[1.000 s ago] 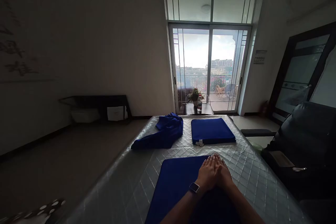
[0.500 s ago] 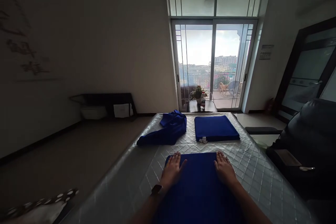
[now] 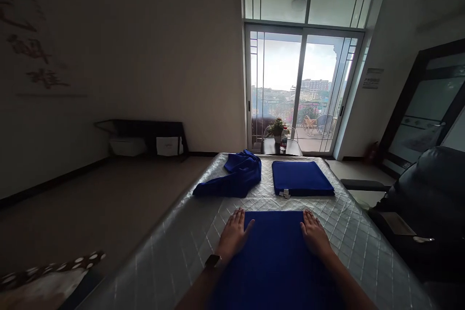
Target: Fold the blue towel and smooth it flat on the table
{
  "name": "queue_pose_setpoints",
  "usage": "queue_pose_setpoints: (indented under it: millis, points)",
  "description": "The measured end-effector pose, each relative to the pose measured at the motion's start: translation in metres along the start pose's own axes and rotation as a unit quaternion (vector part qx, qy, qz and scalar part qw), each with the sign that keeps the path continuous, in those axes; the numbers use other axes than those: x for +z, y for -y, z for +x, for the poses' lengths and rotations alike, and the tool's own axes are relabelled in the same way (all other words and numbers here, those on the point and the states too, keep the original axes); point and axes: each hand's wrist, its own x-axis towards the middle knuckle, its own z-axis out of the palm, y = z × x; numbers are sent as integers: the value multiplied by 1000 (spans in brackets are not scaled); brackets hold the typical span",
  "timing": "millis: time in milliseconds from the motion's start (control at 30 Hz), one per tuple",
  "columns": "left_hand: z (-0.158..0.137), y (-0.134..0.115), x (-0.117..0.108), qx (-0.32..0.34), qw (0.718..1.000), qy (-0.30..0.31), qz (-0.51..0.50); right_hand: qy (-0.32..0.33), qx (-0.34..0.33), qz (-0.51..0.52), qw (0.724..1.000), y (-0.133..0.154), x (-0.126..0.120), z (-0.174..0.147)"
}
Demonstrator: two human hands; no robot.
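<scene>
A blue cloth (image 3: 274, 256) lies flat in front of me on a silver quilted mattress (image 3: 170, 247). My left hand (image 3: 234, 232) rests at its far left edge, fingers stretched forward and thumb on the fabric. At the far right edge, my right hand (image 3: 315, 232) lies flat in the same way, fingers straight. Beyond them sits a neatly folded blue cloth stack (image 3: 302, 178) with a white label (image 3: 285, 193) at its front. Left of the stack is a crumpled blue cloth (image 3: 241, 174). The near end of the flat cloth runs out of view.
A small dark table (image 3: 271, 147) with a potted plant (image 3: 277, 128) and a bottle (image 3: 284, 138) stands past the mattress, before sliding glass doors (image 3: 276, 77). A black armchair (image 3: 432, 189) is at right. A low black shelf (image 3: 152, 128) stands along the left wall.
My left hand has slid slightly left, off the cloth's top toward its edge. My right hand has shifted slightly right. The camera view has turned and tilted a little.
</scene>
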Motion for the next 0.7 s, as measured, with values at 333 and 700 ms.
queue_pose_setpoints:
  millis: [333, 700]
  points:
    - [0, -5, -6, -18, 1000, 14, -7, 43, -14, -24, 999, 1, -9, 2]
    - [-1, -4, -5, -15, 1000, 1, -2, 31, -13, 17, 999, 3, -7, -16]
